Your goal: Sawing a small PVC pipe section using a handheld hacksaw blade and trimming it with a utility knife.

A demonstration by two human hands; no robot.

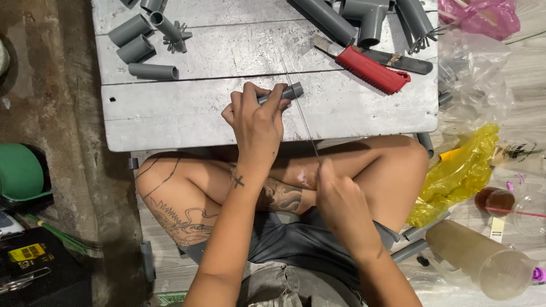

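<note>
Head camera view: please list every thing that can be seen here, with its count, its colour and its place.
Short pipe piece: one, grey, pressed on the board under the left hand.
Thin rod: one, silvery, running from the pipe piece to the right hand.
Work board: one, silver-painted, across the lap.
Loose pipe pieces: several, grey, board's upper left.
Pipe fittings: a few, grey, board's top right.
Saw: one, red handle, board's right part.
Yellow bag: one, floor at right.
Pink bag: one, top right corner.
Clear plastic cup: one, lying at lower right.
Green round object: one, left edge.
Left hand: holds the pipe piece.
Right hand: pinches the rod's near end.
</note>
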